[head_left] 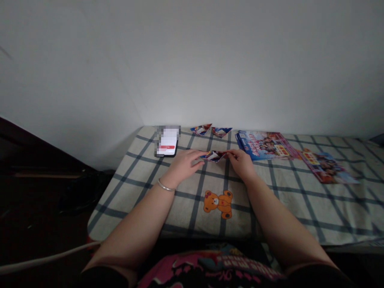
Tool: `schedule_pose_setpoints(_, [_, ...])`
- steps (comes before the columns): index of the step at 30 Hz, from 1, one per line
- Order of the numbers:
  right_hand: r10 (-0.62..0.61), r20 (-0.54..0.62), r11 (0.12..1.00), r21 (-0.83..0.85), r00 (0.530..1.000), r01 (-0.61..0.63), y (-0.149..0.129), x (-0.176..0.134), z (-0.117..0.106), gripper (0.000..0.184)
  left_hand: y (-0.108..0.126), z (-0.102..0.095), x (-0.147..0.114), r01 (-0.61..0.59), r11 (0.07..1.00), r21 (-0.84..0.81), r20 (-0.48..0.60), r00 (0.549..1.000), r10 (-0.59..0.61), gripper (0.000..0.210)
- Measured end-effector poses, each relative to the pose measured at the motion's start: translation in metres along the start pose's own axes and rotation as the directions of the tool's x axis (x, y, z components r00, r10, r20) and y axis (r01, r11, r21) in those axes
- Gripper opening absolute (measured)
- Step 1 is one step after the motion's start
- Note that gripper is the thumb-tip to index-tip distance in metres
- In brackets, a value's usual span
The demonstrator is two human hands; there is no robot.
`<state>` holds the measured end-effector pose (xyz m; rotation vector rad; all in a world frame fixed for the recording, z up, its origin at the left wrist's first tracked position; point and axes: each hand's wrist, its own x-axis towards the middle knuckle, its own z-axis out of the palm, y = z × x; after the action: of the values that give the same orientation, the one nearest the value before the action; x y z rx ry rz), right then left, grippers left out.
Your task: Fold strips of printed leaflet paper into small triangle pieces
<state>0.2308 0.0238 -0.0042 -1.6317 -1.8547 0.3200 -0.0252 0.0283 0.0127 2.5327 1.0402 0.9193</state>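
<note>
A small boat-like shape folded from glossy printed paper (216, 156) lies between my hands over the checked cloth. My right hand (241, 163) pinches its right end between thumb and fingers. At the other end, my left hand (186, 163) rests its outstretched fingertips against the paper, with the thumb apart below. Two similar folded paper pieces, one on the left (201, 129) and one on the right (221, 132), sit near the wall. Right of my right hand is a stack of colourful printed sheets (265, 145).
The checked tablecloth (144, 192) bears a bear picture (218, 204) in front of me. A phone (168, 142) with a lit, partly blurred screen lies left. Another printed sheet (330, 167) lies far right. A white wall (192, 64) borders the table's back; a pale cable (45, 260) runs lower left.
</note>
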Motion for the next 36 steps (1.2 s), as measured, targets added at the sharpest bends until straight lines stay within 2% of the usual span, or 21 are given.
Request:
schedule_pose_setpoints(3, [-0.056,0.004,0.997,0.046,0.998,0.055,0.001,0.0,0.002,0.025,-0.002,0.0,0.0,0.035,0.999,0.01,-0.008,0.999,-0.034,0.018])
schedule_pose_setpoints(9, [-0.184,-0.003,0.978,0.1,0.983,0.183,-0.002,-0.001,0.004,0.024,-0.004,0.002,-0.001,0.144,0.989,0.037,-0.046,0.989,-0.142,0.009])
schedule_pose_setpoints(14, [-0.212,-0.05,0.962,0.164,0.976,0.218,-0.007,-0.004,0.003,0.027,-0.005,0.002,-0.001,0.158,0.986,0.059,-0.03,0.987,-0.157,0.007])
schedule_pose_setpoints(19, [-0.32,0.044,0.945,0.086,0.946,0.315,-0.012,-0.006,0.002,0.023,-0.005,0.003,0.0,0.133,0.987,0.093,0.002,0.991,-0.133,0.011])
schedule_pose_setpoints(27, [-0.286,0.072,0.956,-0.05,0.955,0.29,-0.017,-0.006,0.0,0.014,0.0,0.003,-0.001,0.215,0.954,0.207,-0.041,0.977,-0.211,0.022])
schedule_pose_setpoints(32, [-0.24,0.049,0.968,-0.062,0.97,0.243,-0.018,-0.008,-0.001,0.019,0.0,0.003,0.0,0.209,0.958,0.195,-0.076,0.977,-0.197,0.016])
schedule_pose_setpoints(36, [-0.174,0.042,0.983,-0.058,0.984,0.176,-0.016,-0.008,0.0,0.019,0.0,0.002,0.0,0.184,0.972,0.144,-0.128,0.978,-0.166,0.023])
